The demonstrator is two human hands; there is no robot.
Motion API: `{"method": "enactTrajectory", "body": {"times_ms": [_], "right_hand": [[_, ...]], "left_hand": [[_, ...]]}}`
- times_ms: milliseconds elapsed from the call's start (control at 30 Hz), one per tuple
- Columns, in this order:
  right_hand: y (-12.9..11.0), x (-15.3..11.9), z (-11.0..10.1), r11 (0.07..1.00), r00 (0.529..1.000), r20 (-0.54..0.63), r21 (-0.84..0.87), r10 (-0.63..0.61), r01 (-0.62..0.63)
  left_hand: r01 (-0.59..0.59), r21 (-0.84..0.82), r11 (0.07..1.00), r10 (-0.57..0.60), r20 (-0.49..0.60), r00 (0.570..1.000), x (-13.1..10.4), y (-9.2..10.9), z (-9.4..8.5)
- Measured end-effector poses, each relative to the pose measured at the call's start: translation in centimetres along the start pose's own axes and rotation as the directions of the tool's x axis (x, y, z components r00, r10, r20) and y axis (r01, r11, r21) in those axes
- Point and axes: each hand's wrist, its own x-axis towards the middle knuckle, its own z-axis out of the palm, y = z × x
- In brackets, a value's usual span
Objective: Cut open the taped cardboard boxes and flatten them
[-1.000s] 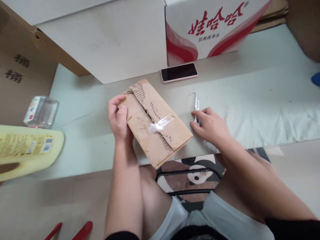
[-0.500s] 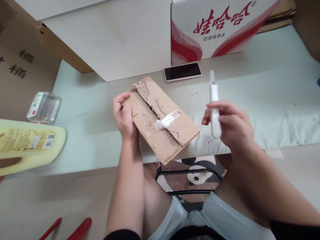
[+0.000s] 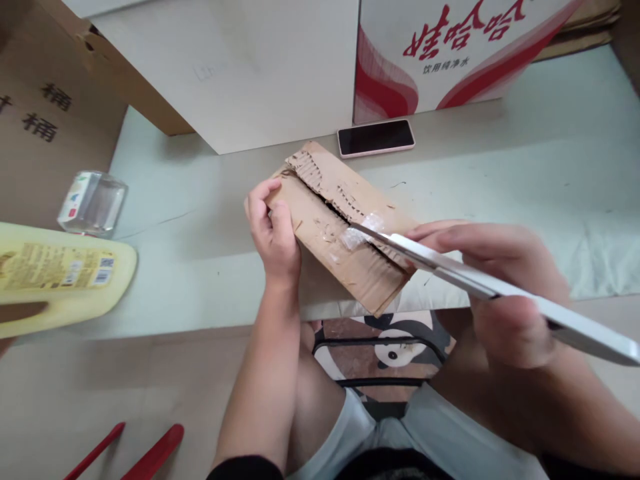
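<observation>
My left hand [image 3: 273, 227] grips a flat cardboard box [image 3: 320, 233] by its left end, tilted above the table. A ragged torn seam runs along the top face of the box, crossed by a strip of clear tape [image 3: 363, 231]. In my right hand [image 3: 515, 293] is a white utility knife [image 3: 480, 285], its handle pointing toward the lower right. The blade's tip meets the tape at the seam; whether it has cut in, I cannot tell. The box's right end is partly hidden behind the knife and right hand.
A phone [image 3: 376, 138] lies beyond the box, before a white carton [image 3: 280, 73] and a red-and-white carton [image 3: 430, 40]. At left are a clear bottle [image 3: 103, 203] and a yellow jug [image 3: 115, 263] on the pale tablecloth [image 3: 530, 167]. A panda-patterned mat [image 3: 400, 350] shows below.
The knife has swung from upright beside the box to slanting across it, its blade now on the tape. My right hand has turned and come closer. The box appears slightly farther right.
</observation>
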Motion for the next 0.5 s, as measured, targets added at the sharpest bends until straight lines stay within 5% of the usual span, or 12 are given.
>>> {"method": "enactTrajectory", "body": {"times_ms": [133, 233, 500], "right_hand": [[0.2, 0.4, 0.3, 0.986, 0.985, 0.139, -0.115, -0.104, 0.120], [0.4, 0.5, 0.8, 0.978, 0.992, 0.104, -0.186, -0.072, 0.090], [0.7, 0.3, 1.3, 0.974, 0.995, 0.044, -0.202, -0.092, 0.099]], "left_hand": [[-0.105, 0.021, 0.994, 0.105, -0.022, 0.994, -0.5, 0.8, -0.6], [-0.271, 0.000, 0.963, 0.271, -0.053, 0.961, -2.0, 2.1, -0.8], [-0.581, 0.053, 0.812, 0.552, 0.254, 0.795, -5.6, 4.6, -0.4]]}}
